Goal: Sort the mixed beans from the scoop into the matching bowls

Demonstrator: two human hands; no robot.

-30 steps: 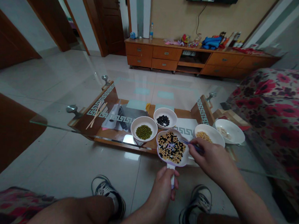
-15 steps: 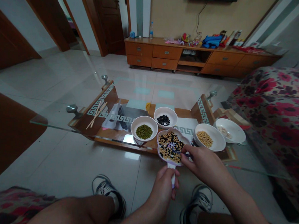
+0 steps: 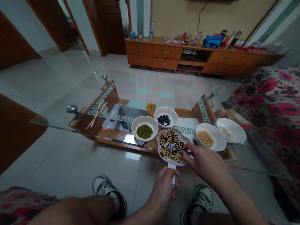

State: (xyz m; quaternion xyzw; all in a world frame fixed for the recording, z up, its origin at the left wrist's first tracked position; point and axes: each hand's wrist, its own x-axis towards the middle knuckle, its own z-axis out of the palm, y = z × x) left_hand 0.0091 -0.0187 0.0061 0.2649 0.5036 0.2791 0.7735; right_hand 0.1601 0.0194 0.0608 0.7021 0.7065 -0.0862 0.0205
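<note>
My left hand (image 3: 166,182) is closed around the white handle of a flower-shaped, purple-rimmed dish (image 3: 160,151) at the table's near edge. Tan and black beans (image 3: 169,154) cover most of the dish, with a small pale patch near its middle. In the pinched fingers of my right hand (image 3: 199,158) is a slim dark stick-like tool (image 3: 181,149), its tip over the beans; its exact kind is unclear. Beyond the dish stand a white bowl of green beans (image 3: 144,132) and a white bowl of black beans (image 3: 164,120). To the right is a white bowl of tan beans (image 3: 205,138).
Another white bowl (image 3: 235,131) with pale bits stands at the far right of the glass table (image 3: 65,128). Chopsticks (image 3: 97,115) and papers (image 3: 115,117) show at the left. A floral sofa (image 3: 282,102) flanks the right side; a wooden cabinet (image 3: 167,53) stands beyond.
My right hand has shifted slightly to the right, and the dark tool's tip has moved a little up within the dish. My left hand and the bowls stay put.
</note>
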